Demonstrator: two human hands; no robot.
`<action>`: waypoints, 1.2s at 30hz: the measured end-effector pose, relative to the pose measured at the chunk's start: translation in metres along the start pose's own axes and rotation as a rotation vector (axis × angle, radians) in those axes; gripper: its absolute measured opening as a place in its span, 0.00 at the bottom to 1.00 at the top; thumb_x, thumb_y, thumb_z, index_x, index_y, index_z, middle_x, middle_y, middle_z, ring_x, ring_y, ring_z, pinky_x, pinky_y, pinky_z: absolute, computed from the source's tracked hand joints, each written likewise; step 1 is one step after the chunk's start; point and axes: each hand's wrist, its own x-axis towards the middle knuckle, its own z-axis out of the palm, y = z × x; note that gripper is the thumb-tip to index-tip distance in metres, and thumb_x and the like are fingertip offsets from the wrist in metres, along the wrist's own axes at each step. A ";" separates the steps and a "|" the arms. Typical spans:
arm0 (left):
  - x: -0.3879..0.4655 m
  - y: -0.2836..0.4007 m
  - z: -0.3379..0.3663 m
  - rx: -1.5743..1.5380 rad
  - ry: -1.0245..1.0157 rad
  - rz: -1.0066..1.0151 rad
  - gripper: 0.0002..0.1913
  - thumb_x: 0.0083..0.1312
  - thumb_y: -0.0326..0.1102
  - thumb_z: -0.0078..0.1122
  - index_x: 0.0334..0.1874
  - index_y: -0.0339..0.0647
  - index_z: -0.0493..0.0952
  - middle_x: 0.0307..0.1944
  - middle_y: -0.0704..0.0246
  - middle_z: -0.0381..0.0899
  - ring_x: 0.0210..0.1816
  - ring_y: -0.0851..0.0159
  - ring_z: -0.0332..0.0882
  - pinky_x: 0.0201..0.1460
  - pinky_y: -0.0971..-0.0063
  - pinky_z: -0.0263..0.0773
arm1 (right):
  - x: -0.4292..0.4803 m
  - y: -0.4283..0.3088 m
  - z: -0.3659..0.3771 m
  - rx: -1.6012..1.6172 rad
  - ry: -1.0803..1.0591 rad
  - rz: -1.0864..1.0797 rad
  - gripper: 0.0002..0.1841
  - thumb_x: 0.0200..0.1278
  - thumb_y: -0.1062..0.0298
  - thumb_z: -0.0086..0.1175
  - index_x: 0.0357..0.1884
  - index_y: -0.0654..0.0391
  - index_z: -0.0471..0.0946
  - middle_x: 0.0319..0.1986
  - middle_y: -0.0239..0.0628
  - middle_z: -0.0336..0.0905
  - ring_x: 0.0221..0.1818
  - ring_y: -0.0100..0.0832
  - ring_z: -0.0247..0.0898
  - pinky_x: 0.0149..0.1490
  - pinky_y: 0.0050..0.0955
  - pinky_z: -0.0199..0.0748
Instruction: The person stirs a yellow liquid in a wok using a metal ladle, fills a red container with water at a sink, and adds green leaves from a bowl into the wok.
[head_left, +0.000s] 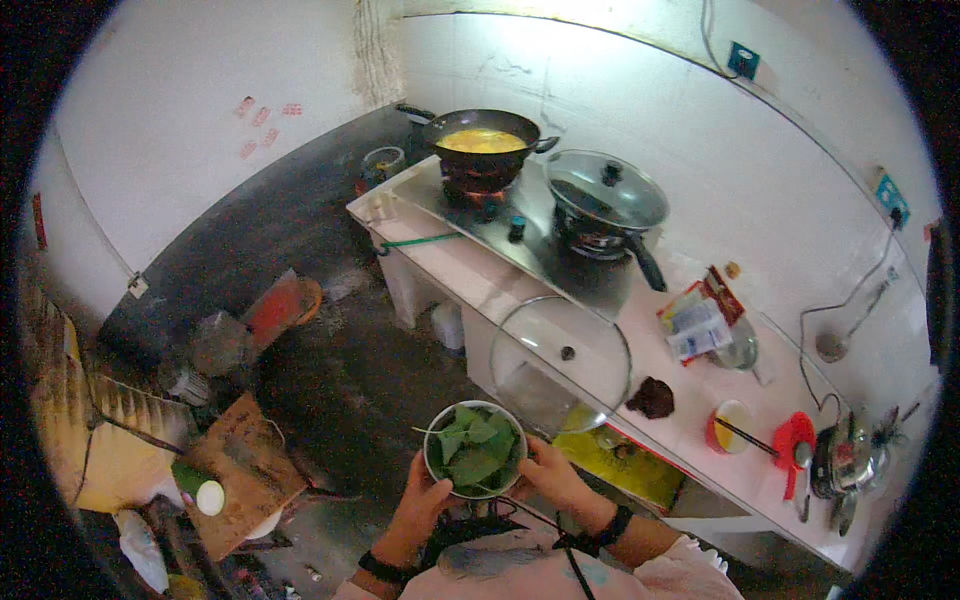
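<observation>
A round bowl (427, 457) with a pale rim sits between my two hands, close to my body. Green leaves (474, 442) fill it, one stem poking out over the left rim. My left hand (426, 487) grips the bowl's lower left side, thumb at the rim. On its right side, my right hand (551, 474) holds the bowl as well. Ahead, a black wok (487, 124) with yellow liquid (481, 140) stands over a lit burner. Beside it, a second pan (592, 232) is covered by a glass lid (585, 180).
A loose glass lid (559, 330) overhangs the counter's front edge (480, 319). Farther right lie a food packet (697, 322), a dark lump (652, 397), a red bowl (726, 431) with chopsticks and a red ladle (791, 442). At lower left is a wooden board (247, 472).
</observation>
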 end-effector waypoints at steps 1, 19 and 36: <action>0.007 0.007 -0.012 0.004 0.035 0.003 0.35 0.62 0.35 0.54 0.70 0.48 0.48 0.65 0.63 0.57 0.64 0.58 0.62 0.60 0.59 0.68 | 0.016 -0.009 0.010 -0.029 -0.048 0.061 0.26 0.67 0.66 0.46 0.66 0.59 0.57 0.38 0.39 0.77 0.28 0.29 0.77 0.33 0.25 0.78; 0.120 0.137 -0.163 0.280 0.256 0.155 0.34 0.57 0.31 0.57 0.67 0.41 0.56 0.61 0.61 0.64 0.62 0.56 0.65 0.64 0.62 0.64 | 0.240 -0.073 0.030 -0.313 0.101 -0.100 0.11 0.65 0.67 0.52 0.41 0.65 0.77 0.28 0.34 0.77 0.27 0.23 0.72 0.33 0.22 0.72; 0.332 0.260 -0.288 0.220 -0.156 0.061 0.38 0.53 0.33 0.53 0.69 0.41 0.52 0.61 0.58 0.63 0.62 0.52 0.65 0.61 0.55 0.67 | 0.319 -0.143 0.095 -0.388 0.455 0.035 0.13 0.66 0.66 0.52 0.44 0.66 0.77 0.27 0.32 0.78 0.27 0.20 0.71 0.34 0.21 0.72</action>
